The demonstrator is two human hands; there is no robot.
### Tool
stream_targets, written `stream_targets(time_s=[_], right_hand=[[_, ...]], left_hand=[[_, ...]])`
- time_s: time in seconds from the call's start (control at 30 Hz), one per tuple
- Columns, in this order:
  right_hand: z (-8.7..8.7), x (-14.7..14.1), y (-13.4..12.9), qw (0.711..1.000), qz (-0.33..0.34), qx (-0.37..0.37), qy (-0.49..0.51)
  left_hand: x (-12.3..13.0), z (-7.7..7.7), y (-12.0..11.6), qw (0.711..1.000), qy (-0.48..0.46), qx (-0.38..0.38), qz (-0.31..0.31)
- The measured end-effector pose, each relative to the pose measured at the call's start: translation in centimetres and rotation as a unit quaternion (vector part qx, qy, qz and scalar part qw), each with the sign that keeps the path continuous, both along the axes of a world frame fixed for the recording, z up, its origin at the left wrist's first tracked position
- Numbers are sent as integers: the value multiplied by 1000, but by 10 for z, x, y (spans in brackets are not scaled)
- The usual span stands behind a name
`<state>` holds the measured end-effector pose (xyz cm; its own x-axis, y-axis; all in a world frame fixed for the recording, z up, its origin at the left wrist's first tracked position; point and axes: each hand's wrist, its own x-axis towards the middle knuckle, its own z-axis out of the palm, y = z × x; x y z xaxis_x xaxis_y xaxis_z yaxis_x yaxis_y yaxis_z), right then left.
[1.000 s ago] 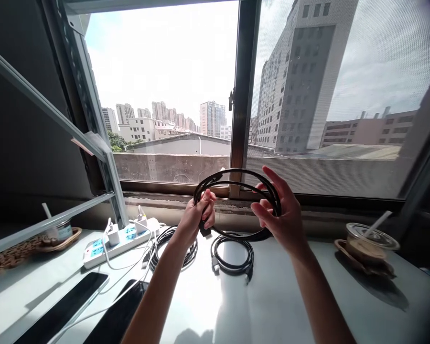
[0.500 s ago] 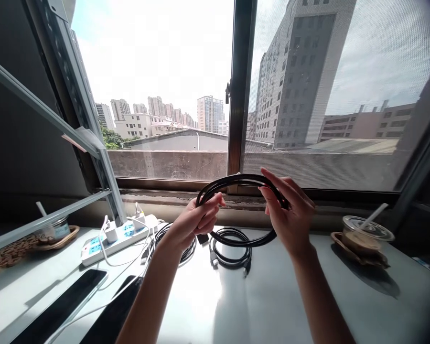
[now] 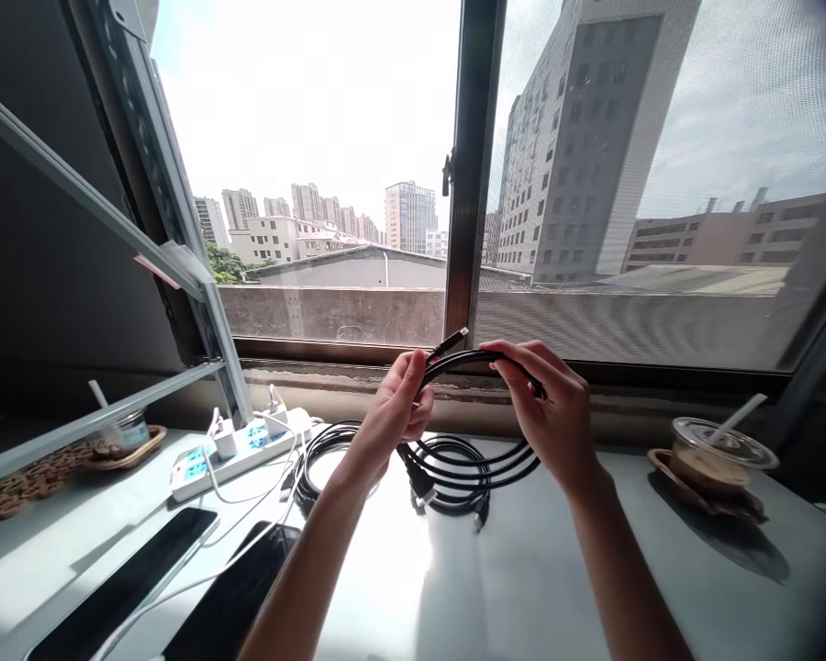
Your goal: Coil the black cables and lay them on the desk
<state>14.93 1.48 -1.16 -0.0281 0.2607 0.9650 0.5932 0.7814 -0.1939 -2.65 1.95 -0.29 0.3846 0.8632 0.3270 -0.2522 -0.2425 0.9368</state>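
A coiled black cable [image 3: 478, 479] is held up in front of the window between my two hands. My left hand [image 3: 403, 397] is closed around the coil's left side, and a small plug [image 3: 454, 340] with a metal tip sticks up past the thumb. Another, larger connector [image 3: 423, 487] hangs below that hand. My right hand [image 3: 547, 395] pinches the coil's upper right between thumb and fingers. On the table behind the held loops lies a second coiled black cable [image 3: 480, 514], partly covered. A further black coil [image 3: 317, 459] lies left of it, half behind my left forearm.
A white power strip [image 3: 244, 456] with plugged-in chargers stands at the left. Two dark-screened phones [image 3: 128, 588] lie before it, with white charging cords. An iced drink cup [image 3: 719, 459] sits on a holder at the right. A metal shelf frame [image 3: 179, 202] rises at the left.
My left hand has turned thumb-up and shifted slightly right, and a plug now shows above it. The loops hang more spread, with a connector below. My right hand keeps its hold.
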Motion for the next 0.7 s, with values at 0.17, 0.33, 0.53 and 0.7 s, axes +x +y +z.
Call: stream_targets(time_s=[0.17, 0.33, 0.53, 0.7], right_hand=[[2, 0, -4, 999, -34, 20, -6], [3, 3, -6, 998, -51, 27, 8], [0, 12, -10, 948, 148, -280, -21], [0, 3, -24, 960, 133, -244, -41]], left_hand=[[8, -8, 5, 992, -24, 95, 77], [11, -14, 5, 986, 2, 141, 91], [2, -8, -1, 963, 110, 197, 150], [-3, -3, -2, 978, 107, 145, 104]])
